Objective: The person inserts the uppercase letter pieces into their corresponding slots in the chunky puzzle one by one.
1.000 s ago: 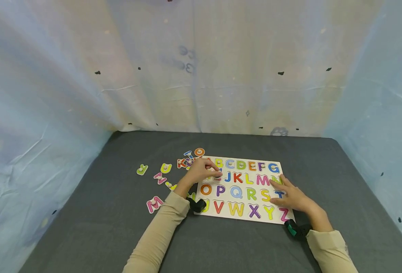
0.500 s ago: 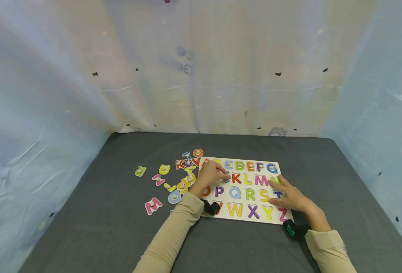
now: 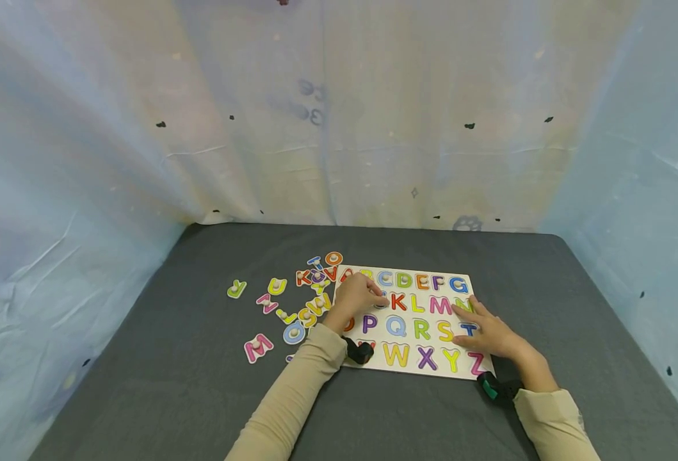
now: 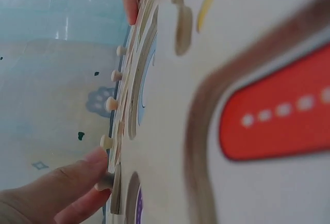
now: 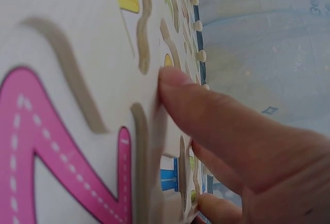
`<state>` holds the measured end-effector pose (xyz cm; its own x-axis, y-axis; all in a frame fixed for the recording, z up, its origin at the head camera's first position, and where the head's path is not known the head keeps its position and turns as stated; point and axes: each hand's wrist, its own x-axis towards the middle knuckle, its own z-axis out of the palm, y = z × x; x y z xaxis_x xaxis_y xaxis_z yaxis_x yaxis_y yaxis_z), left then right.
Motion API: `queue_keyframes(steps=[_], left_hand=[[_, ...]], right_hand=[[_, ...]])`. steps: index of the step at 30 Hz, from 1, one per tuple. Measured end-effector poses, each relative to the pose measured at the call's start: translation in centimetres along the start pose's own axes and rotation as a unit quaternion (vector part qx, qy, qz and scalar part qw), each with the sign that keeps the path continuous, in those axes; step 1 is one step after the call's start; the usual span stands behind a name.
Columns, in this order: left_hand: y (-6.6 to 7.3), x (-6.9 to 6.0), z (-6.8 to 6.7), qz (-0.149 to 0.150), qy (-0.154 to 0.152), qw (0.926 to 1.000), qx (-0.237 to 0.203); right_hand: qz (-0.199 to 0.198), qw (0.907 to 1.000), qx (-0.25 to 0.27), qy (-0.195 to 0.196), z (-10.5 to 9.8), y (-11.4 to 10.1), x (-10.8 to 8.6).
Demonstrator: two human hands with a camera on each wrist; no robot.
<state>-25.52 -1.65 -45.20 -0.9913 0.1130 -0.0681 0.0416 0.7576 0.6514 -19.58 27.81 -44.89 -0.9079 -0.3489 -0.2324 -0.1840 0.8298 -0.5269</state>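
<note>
A white alphabet puzzle board (image 3: pixel 413 338) lies on the dark table, its printed recesses in rows. My left hand (image 3: pixel 356 298) is over the second row, just left of the K recess. In the left wrist view, its thumb and finger pinch the knob (image 4: pixel 104 181) of a letter piece (image 4: pixel 116 190) at the board's surface; which letter it is, and whether it sits fully in its recess, I cannot tell. My right hand (image 3: pixel 488 330) rests on the board's right side, fingers spread near the N and T recesses. In the right wrist view the thumb (image 5: pixel 178 82) touches the board.
Knobbed letters such as the blue G (image 3: pixel 460 283) sit in the top row. Loose letters are left of the board: a pink M (image 3: pixel 252 353), a green-yellow Y (image 3: pixel 235 291), an orange O (image 3: pixel 328 258) and several more. A printed cloth (image 3: pixel 373 166) hangs behind the table.
My left hand has moved right along the second row with the letter piece, then stayed nearly still over the last half second. The right hand keeps its place on the board.
</note>
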Motion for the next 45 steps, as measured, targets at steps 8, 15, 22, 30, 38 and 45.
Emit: queue_keyframes(steps=[8, 15, 22, 30, 38, 45], left_hand=[[-0.2, 0.1, -0.3, 0.024, -0.020, 0.9995, 0.006], [-0.3, -0.1, -0.3, 0.034, -0.016, 0.9991, 0.021], [-0.8, -0.6, -1.8, 0.056, -0.005, 0.9983, -0.009], [-3.6, -0.5, -5.3, 0.049, 0.039, 0.9963, -0.058], [-7.5, -0.2, -8.3, 0.006, 0.104, 0.9908, -0.087], [-9.8, -0.1, -9.5, -0.046, 0.130, 0.9877, -0.074]], right_hand=[[0.000, 1.0000, 0.002, -0.002, -0.1, 0.0, -0.2], [-0.006, 1.0000, 0.006, 0.004, 0.0, 0.0, -0.2], [-0.009, 0.9999, 0.006, 0.005, 0.0, 0.0, -0.2], [-0.002, 1.0000, -0.001, 0.003, -0.2, 0.1, -0.1], [0.001, 1.0000, 0.000, 0.001, 0.0, 0.3, 0.0], [0.004, 1.0000, 0.000, 0.001, -0.2, 0.3, -0.1]])
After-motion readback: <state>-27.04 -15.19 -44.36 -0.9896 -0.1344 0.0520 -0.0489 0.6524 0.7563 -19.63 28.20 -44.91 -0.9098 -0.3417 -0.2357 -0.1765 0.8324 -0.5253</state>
